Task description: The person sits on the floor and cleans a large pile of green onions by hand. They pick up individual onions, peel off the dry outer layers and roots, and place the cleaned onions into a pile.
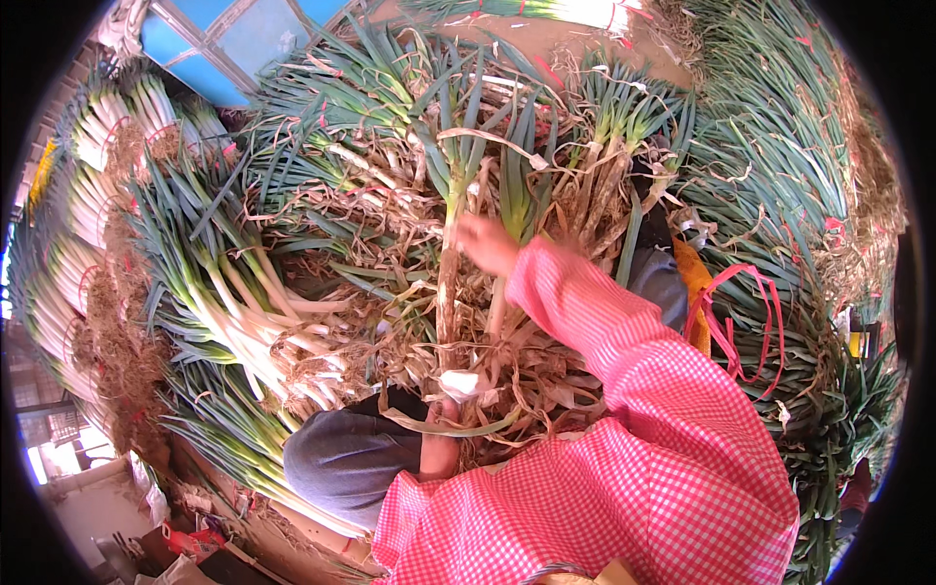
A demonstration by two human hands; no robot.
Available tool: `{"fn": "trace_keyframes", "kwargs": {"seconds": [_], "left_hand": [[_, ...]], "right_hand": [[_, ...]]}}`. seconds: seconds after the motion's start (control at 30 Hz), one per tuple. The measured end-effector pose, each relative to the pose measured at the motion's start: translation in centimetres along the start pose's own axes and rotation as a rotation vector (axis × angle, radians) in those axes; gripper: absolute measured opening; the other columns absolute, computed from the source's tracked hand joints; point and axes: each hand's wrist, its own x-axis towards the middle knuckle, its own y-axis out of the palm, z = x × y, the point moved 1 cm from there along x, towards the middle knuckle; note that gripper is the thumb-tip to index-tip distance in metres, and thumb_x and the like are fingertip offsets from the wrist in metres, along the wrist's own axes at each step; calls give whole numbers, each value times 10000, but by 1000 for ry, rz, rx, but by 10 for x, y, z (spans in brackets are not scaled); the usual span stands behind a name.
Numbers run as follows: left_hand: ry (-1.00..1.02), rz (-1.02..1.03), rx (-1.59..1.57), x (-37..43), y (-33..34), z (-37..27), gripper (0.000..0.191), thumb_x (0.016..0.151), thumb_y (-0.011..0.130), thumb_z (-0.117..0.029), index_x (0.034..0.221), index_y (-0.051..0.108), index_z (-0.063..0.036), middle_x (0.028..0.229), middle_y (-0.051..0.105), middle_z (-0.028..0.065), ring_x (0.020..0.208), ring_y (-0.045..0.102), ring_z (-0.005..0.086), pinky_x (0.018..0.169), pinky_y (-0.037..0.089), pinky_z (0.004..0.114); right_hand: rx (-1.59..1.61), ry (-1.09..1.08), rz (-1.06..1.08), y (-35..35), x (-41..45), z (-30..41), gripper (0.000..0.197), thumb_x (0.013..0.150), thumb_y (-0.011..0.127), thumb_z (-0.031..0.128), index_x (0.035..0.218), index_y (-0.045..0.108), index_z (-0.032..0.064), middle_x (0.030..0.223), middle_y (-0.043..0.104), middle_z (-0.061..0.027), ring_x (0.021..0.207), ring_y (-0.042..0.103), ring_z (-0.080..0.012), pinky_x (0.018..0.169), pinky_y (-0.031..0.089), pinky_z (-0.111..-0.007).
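Observation:
My left hand (442, 431) is low in the middle, at the root end of an upright green onion stalk (447, 292) that still bears dry brown outer leaves. Near the upper part of that stalk is my right hand (482, 238), slightly blurred; whether its fingers grip the stalk cannot be made out. Dry peeled leaves (526, 373) lie heaped around the stalk's base. Pale-stemmed green onions (234, 314) lie loose to the left, roots toward me. Unpeeled ones (599, 175) with brown husks stand and lean at the upper right of the stalk.
Tied bundles of white-stemmed green onions (88, 197) are stacked along the left. A large pile of green onions (760, 161) fills the right side. Pink plastic ties (768, 322) hang by my right side. A blue panel (205, 44) stands at the top left.

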Motion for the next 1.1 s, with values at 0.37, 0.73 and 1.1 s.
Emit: {"fn": "trace_keyframes", "kwargs": {"seconds": [0.37,0.73,1.1], "left_hand": [[-151,222,-932,-7,4,-5,366,954,610,-247,1249,563,-36,1255,608,87,1019,628,170,848,541,308],[242,46,-35,-24,34,-8,346,972,559,-81,1311,524,-16,1198,620,96,1026,609,168,845,511,281],[129,-81,-116,-16,29,-10,322,985,548,-135,1257,490,29,1109,613,124,933,625,205,812,536,320]], "right_hand": [[-320,-560,621,-12,-137,102,190,939,539,181,936,601,1,834,630,-143,781,619,-270,736,507,-408],[-376,484,95,-64,36,1,610,899,621,494,1168,601,-52,1087,648,-200,1013,635,-263,894,491,-397],[251,384,-253,-58,31,-29,238,984,534,204,986,625,-16,716,630,-57,535,576,-132,494,477,-281]]}}
